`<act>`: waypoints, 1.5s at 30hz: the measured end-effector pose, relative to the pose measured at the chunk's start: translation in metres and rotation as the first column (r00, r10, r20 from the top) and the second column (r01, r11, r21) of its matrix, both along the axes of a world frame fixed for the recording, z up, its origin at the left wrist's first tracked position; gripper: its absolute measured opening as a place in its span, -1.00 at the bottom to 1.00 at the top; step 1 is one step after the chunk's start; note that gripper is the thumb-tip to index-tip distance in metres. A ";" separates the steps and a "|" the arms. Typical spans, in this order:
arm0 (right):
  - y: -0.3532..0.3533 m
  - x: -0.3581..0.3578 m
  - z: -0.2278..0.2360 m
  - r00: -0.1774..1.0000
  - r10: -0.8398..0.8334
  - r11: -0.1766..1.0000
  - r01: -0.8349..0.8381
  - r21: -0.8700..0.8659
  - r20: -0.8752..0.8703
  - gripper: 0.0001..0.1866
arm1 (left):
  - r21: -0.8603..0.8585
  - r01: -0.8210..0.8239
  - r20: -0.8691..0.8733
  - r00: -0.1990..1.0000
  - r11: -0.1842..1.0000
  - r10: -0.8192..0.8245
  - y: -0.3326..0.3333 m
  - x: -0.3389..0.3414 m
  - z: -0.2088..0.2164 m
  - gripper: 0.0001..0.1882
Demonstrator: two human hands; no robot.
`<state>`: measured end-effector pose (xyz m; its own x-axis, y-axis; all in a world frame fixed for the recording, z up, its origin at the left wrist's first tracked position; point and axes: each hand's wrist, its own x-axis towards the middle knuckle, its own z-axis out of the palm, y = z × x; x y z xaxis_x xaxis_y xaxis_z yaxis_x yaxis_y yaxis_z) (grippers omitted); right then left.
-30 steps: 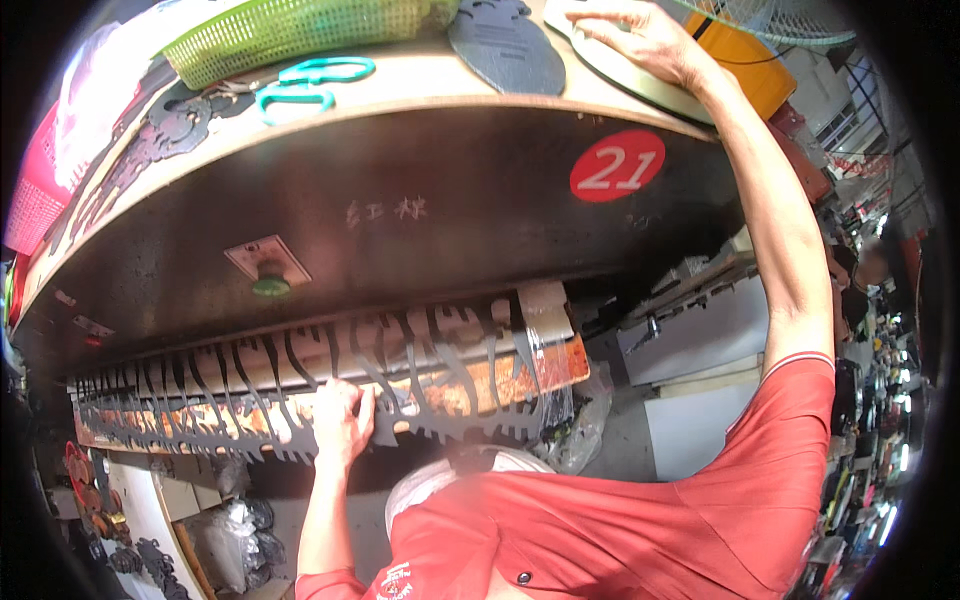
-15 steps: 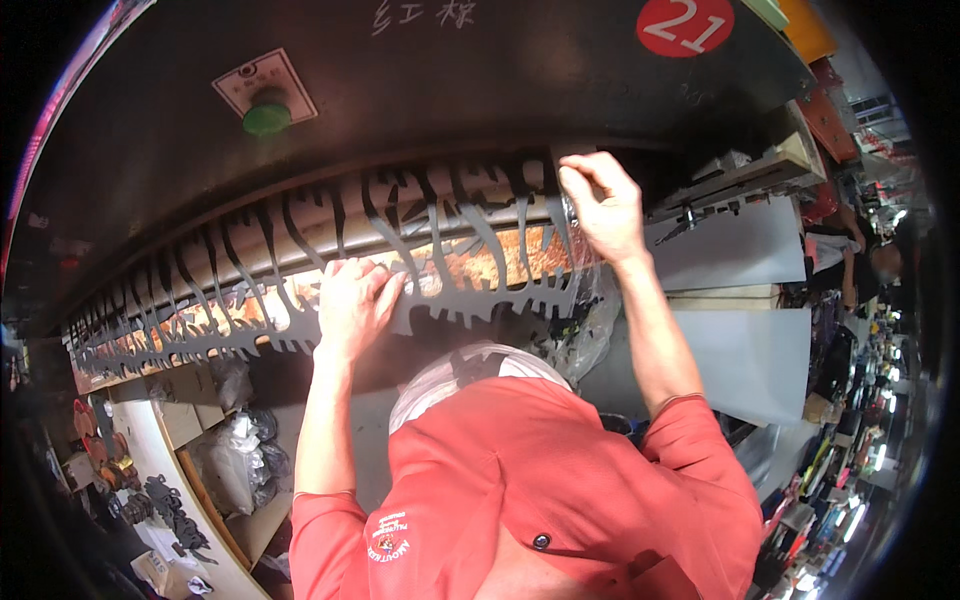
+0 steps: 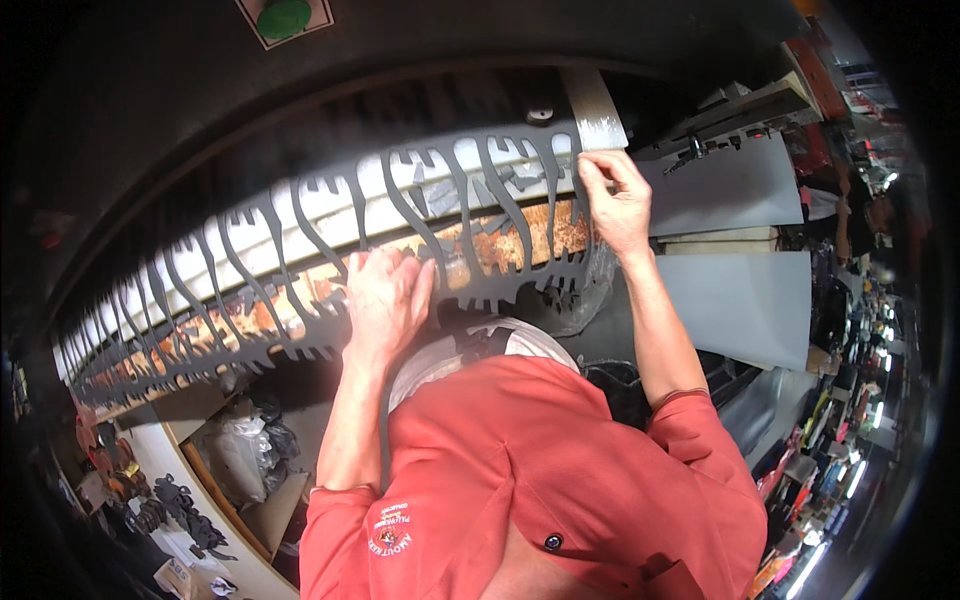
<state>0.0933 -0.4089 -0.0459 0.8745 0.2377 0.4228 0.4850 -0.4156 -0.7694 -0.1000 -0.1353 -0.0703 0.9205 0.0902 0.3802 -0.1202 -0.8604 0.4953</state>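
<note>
A long dark grey sheet (image 3: pixel 512 213), full of curved cut-out openings, stretches from the far left to my right hand. It lies over a white board (image 3: pixel 375 183) and a worn brown ledge (image 3: pixel 500 247); loose grey offcuts (image 3: pixel 440 196) show through its openings. My left hand (image 3: pixel 388 300) is on the sheet's near band, fingers curled and close together; their undersides are hidden. At the sheet's right end, my right hand (image 3: pixel 620 205) pinches the edge between thumb and fingers. Just beyond that hand is a pale flat strip (image 3: pixel 600 118).
Above the sheet hangs a dark machine body with a green button (image 3: pixel 284 18). Large grey sheets (image 3: pixel 740 305) and a rail with small fittings (image 3: pixel 710 140) are on the right. Clear plastic (image 3: pixel 592 300) hangs near my right forearm. A shelf with plastic bags (image 3: pixel 250 445) stands lower left.
The view has shifted, with the machine front now higher in it. The white board under the sheet shows brightly. Both hands appear slightly further right, still at the sheet.
</note>
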 end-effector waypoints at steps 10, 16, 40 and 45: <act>0.089 0.114 0.033 0.994 -0.017 0.853 -0.041 -0.520 -0.105 -0.17 | -0.355 0.316 -0.330 0.838 0.880 -0.434 0.073 0.060 0.061 -0.74; 0.137 0.176 0.038 0.974 0.116 0.495 -0.226 -0.839 -0.194 -0.01 | -0.303 0.273 0.134 0.961 0.913 -0.243 0.076 0.219 0.040 -0.68; 0.024 0.038 0.097 0.657 -0.203 0.889 0.434 -0.145 0.726 -0.09 | -0.047 0.212 -0.044 0.976 0.976 -0.214 0.062 0.267 -0.008 -0.46; 0.033 0.039 0.046 0.977 -0.152 0.977 0.126 0.171 0.149 0.03 | -0.431 0.347 -0.006 0.922 0.833 -0.387 0.042 0.240 0.049 -0.34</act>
<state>0.1324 -0.3755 0.0003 0.8121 0.0369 0.5824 0.5533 -0.3657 -0.7484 0.1402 -0.0930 -0.0212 0.9454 -0.1313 0.2983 -0.3241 -0.4743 0.8186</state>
